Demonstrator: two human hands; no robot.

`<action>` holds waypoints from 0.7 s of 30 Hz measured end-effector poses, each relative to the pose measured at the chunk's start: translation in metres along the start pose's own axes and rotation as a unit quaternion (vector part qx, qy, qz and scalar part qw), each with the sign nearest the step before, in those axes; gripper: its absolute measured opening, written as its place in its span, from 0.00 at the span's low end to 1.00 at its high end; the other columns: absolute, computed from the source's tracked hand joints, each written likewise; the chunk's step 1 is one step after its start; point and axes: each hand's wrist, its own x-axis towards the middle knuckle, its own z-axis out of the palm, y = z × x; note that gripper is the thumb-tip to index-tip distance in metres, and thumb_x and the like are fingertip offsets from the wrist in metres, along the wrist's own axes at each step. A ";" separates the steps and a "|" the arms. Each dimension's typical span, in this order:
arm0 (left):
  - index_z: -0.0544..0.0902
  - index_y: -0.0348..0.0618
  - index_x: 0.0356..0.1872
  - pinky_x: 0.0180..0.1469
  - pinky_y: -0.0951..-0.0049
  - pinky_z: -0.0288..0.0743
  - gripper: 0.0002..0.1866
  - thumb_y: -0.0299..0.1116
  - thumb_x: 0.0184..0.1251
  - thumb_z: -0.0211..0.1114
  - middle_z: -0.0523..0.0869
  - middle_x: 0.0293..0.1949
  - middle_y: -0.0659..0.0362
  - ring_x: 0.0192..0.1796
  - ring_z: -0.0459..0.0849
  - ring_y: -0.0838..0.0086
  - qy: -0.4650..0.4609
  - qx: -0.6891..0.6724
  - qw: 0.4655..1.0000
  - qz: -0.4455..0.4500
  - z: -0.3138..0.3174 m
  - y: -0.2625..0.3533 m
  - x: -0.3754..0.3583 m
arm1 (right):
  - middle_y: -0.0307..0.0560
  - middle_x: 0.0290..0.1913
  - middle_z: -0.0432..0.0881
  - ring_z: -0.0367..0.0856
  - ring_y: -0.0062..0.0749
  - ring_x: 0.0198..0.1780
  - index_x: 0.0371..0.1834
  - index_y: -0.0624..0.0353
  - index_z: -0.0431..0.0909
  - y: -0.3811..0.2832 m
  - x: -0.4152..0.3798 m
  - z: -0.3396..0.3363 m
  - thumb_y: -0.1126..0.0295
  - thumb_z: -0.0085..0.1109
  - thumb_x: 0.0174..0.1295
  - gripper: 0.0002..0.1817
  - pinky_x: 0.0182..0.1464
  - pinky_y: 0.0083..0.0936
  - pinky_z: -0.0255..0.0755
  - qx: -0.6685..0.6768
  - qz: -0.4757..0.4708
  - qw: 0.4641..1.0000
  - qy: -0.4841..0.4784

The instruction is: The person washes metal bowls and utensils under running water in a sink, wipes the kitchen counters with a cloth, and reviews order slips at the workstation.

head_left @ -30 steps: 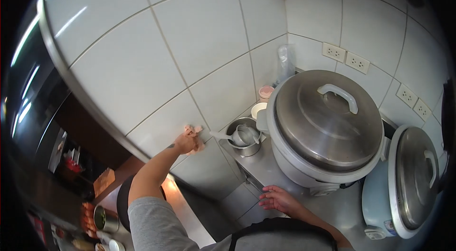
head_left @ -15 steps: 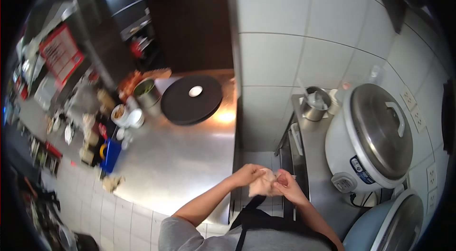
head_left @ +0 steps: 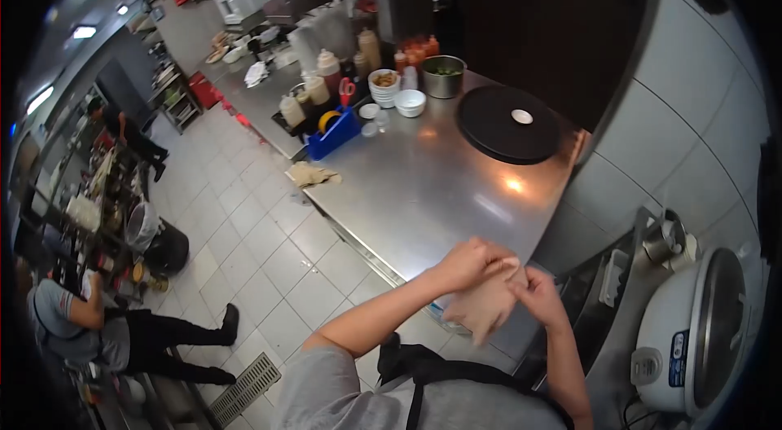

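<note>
Pinkish cloth (head_left: pixel 486 308) hangs at near end of steel counter (head_left: pixel 415 210); left hand (head_left: pixel 472 265) and right hand (head_left: pixel 540 297) closed in pinches on its top, seemingly to spread it. Far left, blue holder (head_left: pixel 338 137) groups tape (head_left: pixel 328 120), scissors (head_left: pixel 347 91), probably for reach.

On desk (head_left: pixel 423 194): tray (head_left: pixel 505 138) toward far right, dish (head_left: pixel 522 116) atop; pot (head_left: pixel 444 85) left of tray, bowls (head_left: pixel 384 93) left of pot, rag (head_left: pixel 315 175) at left edge. Right of desk: rice cooker (head_left: pixel 680 332), saucepan (head_left: pixel 658 250) beyond. Before desk: cloth (head_left: pixel 486 305) between left grip (head_left: pixel 472 265) and right grip (head_left: pixel 539 296).
</note>
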 end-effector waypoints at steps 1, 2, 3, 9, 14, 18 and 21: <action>0.82 0.44 0.44 0.39 0.64 0.76 0.12 0.35 0.60 0.63 0.84 0.35 0.51 0.37 0.82 0.57 0.047 -0.014 0.998 0.040 -0.006 -0.023 0.003 | 0.36 0.37 0.80 0.77 0.16 0.39 0.48 0.66 0.73 -0.003 0.017 0.007 0.75 0.59 0.61 0.13 0.44 0.14 0.71 0.037 -0.031 0.998 0.036; 0.82 0.44 0.45 0.39 0.64 0.76 0.14 0.35 0.59 0.65 0.83 0.35 0.51 0.37 0.82 0.58 0.045 -0.023 0.998 0.029 -0.020 -0.042 0.004 | 0.39 0.39 0.80 0.77 0.19 0.41 0.49 0.66 0.72 0.002 0.035 0.009 0.75 0.59 0.60 0.15 0.44 0.16 0.72 0.042 -0.025 0.997 0.055; 0.81 0.44 0.46 0.39 0.65 0.76 0.15 0.34 0.57 0.66 0.82 0.36 0.51 0.37 0.82 0.60 0.043 -0.033 0.998 0.021 -0.036 -0.060 0.007 | 0.43 0.41 0.80 0.78 0.22 0.42 0.51 0.66 0.72 0.013 0.055 0.007 0.75 0.59 0.60 0.16 0.45 0.18 0.72 0.045 -0.020 0.996 0.076; 0.79 0.45 0.48 0.53 0.62 0.73 0.22 0.27 0.48 0.70 0.75 0.51 0.49 0.51 0.76 0.55 0.199 0.288 0.923 -0.161 -0.138 -0.259 -0.054 | 0.59 0.65 0.61 0.60 0.48 0.66 0.63 0.61 0.64 0.078 0.098 0.043 0.69 0.59 0.56 0.30 0.64 0.41 0.56 -0.433 -0.033 0.868 0.240; 0.72 0.55 0.58 0.65 0.44 0.55 0.27 0.35 0.53 0.67 0.68 0.61 0.56 0.65 0.63 0.55 0.150 0.505 0.799 -0.289 -0.204 -0.410 -0.163 | 0.59 0.74 0.44 0.40 0.57 0.74 0.68 0.55 0.60 0.136 0.099 0.122 0.55 0.56 0.57 0.36 0.69 0.54 0.40 -0.541 0.048 0.822 0.172; 0.81 0.46 0.38 0.58 0.55 0.62 0.08 0.34 0.58 0.63 0.80 0.41 0.56 0.50 0.77 0.59 0.170 0.376 0.868 -0.275 -0.247 -0.402 -0.185 | 0.58 0.75 0.39 0.35 0.61 0.74 0.72 0.47 0.55 0.128 0.165 0.114 0.46 0.54 0.58 0.39 0.68 0.59 0.38 -0.563 0.160 0.749 0.310; 0.81 0.39 0.30 0.44 0.62 0.70 0.06 0.29 0.54 0.67 0.81 0.30 0.53 0.38 0.80 0.57 0.282 0.303 0.885 -0.216 -0.254 -0.387 -0.220 | 0.58 0.75 0.38 0.33 0.59 0.75 0.73 0.48 0.50 0.115 0.245 0.087 0.41 0.51 0.58 0.43 0.69 0.59 0.35 -0.512 0.291 0.673 0.447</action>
